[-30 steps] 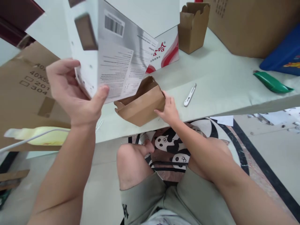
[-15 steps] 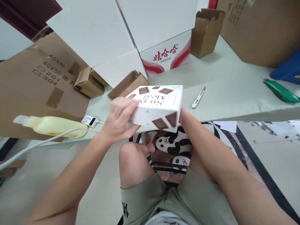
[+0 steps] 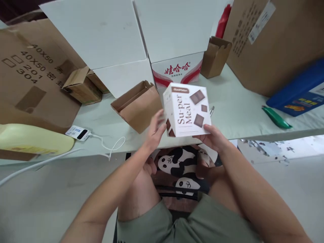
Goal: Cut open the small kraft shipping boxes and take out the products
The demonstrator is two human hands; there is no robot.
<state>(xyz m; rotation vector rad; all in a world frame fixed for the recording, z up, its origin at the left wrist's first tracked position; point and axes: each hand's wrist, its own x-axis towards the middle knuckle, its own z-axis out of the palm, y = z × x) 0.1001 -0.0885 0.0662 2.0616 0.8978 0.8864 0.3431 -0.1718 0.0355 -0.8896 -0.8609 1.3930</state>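
Note:
A white box with brown squares and the words "Su-per Meal" is held up over the table's front edge, its printed face toward me. My right hand grips its lower right corner, thumb on the front and fingers beneath. Just left of the box is my left hand, its fingers apart and curved beside the lower left side; whether they touch it is unclear. An open brown carton stands behind my left hand. Partly hidden behind the box's right side is a utility knife.
White boxes stand at the back, a small brown carton beside them. A yellow bottle and a white device with a cable lie left. On the right are a green object, a blue container and a large carton.
The white box has turned so its lettered face is upright toward me. My left hand has let go of its side and opened; my right hand now shows at the lower right corner.

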